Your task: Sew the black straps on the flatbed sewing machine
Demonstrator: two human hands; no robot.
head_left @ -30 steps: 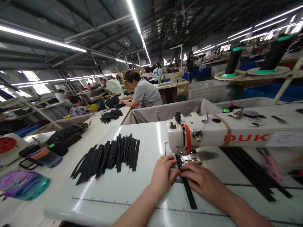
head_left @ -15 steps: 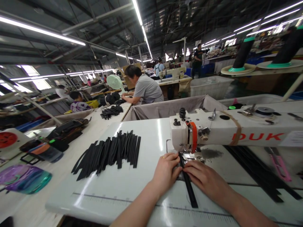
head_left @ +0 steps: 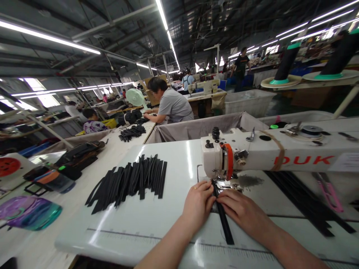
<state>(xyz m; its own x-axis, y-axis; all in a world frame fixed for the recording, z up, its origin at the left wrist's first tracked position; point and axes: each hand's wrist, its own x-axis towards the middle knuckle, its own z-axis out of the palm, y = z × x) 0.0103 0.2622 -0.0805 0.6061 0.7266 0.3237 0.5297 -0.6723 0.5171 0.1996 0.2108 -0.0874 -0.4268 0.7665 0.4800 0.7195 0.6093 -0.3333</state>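
Observation:
A black fabric strip (head_left: 225, 223) lies lengthwise under the needle area of a white sewing machine (head_left: 246, 155), its near end on the table. On its left edge, my left hand (head_left: 198, 201) has its fingers pressed together close to the presser foot. My right hand (head_left: 240, 207) grips the strip's right edge, thumb and fingers closed on it. The needle itself is hidden behind the fingers and machine head. A spread pile of black strips (head_left: 127, 183) rests on the table left of my left hand.
More black strips (head_left: 304, 205) lie under the machine arm beside pink-handled scissors (head_left: 331, 196). Thread cones (head_left: 287, 65) stand at upper right. A purple and teal bottle (head_left: 30, 212) and a clear jug (head_left: 56, 181) are at left. A co-worker (head_left: 175, 102) sits beyond the cloth-lined bin (head_left: 196, 127).
Both hands and the strip stay nearly in place. In the background, a standing person in dark clothes has shifted to the right.

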